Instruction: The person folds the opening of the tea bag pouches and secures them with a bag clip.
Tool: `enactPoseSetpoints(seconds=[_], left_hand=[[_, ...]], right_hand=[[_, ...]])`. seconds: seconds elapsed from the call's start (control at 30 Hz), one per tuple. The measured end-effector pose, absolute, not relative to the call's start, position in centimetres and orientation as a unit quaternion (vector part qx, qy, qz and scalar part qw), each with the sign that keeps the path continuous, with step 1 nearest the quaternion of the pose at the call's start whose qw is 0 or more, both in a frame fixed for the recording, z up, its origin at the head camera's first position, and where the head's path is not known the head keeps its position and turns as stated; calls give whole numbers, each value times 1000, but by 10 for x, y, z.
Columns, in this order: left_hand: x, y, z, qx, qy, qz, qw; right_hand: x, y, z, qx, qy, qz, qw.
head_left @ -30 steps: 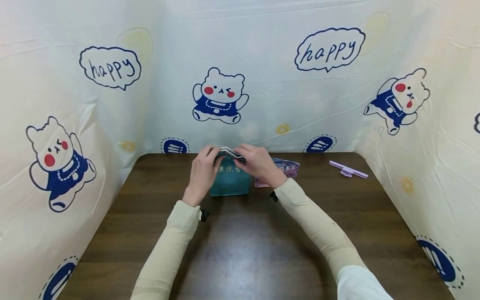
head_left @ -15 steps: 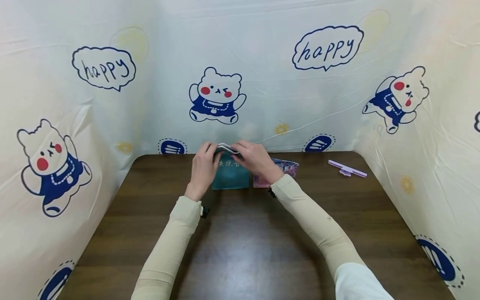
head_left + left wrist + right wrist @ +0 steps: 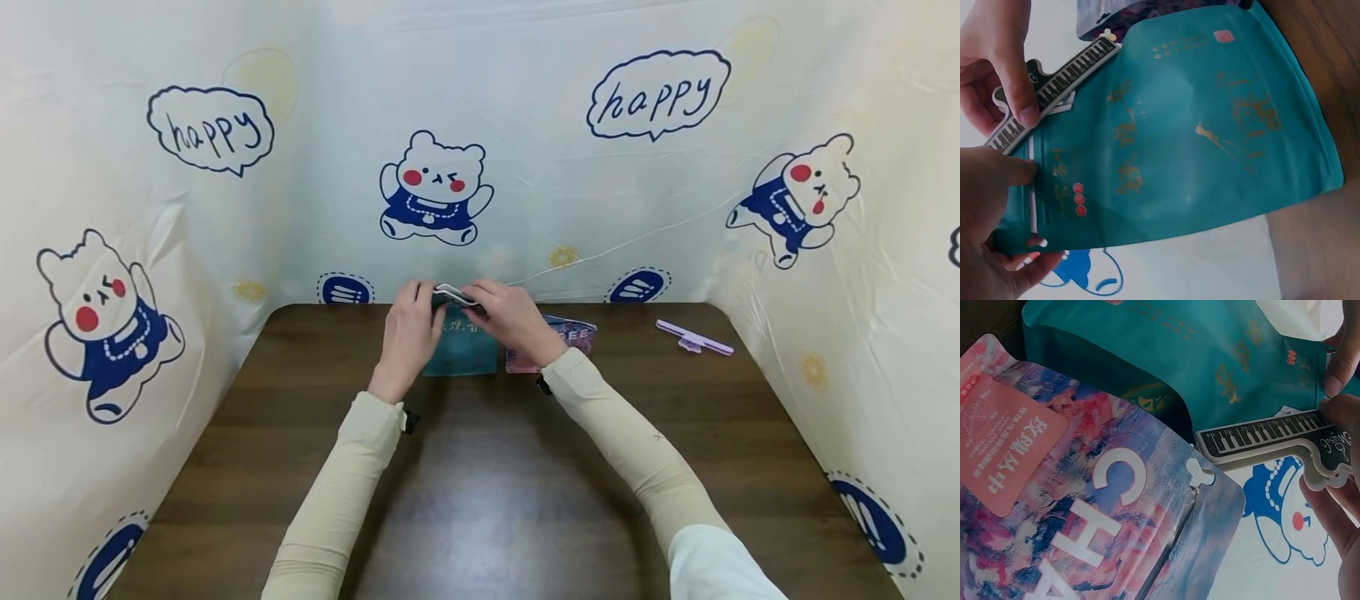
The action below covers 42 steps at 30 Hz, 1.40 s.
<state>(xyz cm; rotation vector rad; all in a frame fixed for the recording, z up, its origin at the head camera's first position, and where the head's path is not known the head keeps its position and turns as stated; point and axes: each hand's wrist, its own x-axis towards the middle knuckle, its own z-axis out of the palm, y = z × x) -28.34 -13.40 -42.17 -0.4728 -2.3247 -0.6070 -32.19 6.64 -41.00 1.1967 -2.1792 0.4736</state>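
A teal pouch [image 3: 1166, 131] with gold lettering stands upright at the back of the table, its top edge between both hands. My left hand [image 3: 407, 333] pinches the pouch's top corner, thumb on the front and fingers behind, as the left wrist view shows. My right hand [image 3: 513, 317] grips a dark bag clip [image 3: 1266, 434] with a piano-key pattern and the word "Music". That clip lies across the pouch's top edge at a slant; its right end sticks out past the pouch. Whether its jaws stand round the pouch film is hard to tell.
A pink and purple pouch [image 3: 1085, 481] with white letters stands close beside the teal one, partly behind the right wrist. Farther right lies a lilac bag clip [image 3: 695, 338]. A white printed curtain [image 3: 540, 167] borders the table's back.
Over the first half second both hands and the teal pouch shifted slightly toward the back of the table. Since then they have stayed almost still, with the clip held at the pouch's top.
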Motion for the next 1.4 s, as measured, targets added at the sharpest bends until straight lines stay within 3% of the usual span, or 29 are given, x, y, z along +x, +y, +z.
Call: enactPoseSetpoints(seconds=[0.23, 0.43, 0.63, 0.93, 1.4], left_hand=[[-275, -115, -416, -176, -884, -194, 388], [-268, -87, -409, -240, -857, -159, 427], [-267, -53, -417, -288, -864, -129, 393], [-273, -12, -442, -295, -890, -113, 327], [-289, 5, -467, -252, -926, -105, 262]], right_hand=[[-315, 86, -409, 423, -846, 193, 262], [-312, 118, -412, 394, -865, 183, 251], [-306, 150, -422, 359, -887, 177, 230], [-301, 187, -447, 284, -914, 189, 221], [-302, 200, -472, 197, -925, 220, 238]])
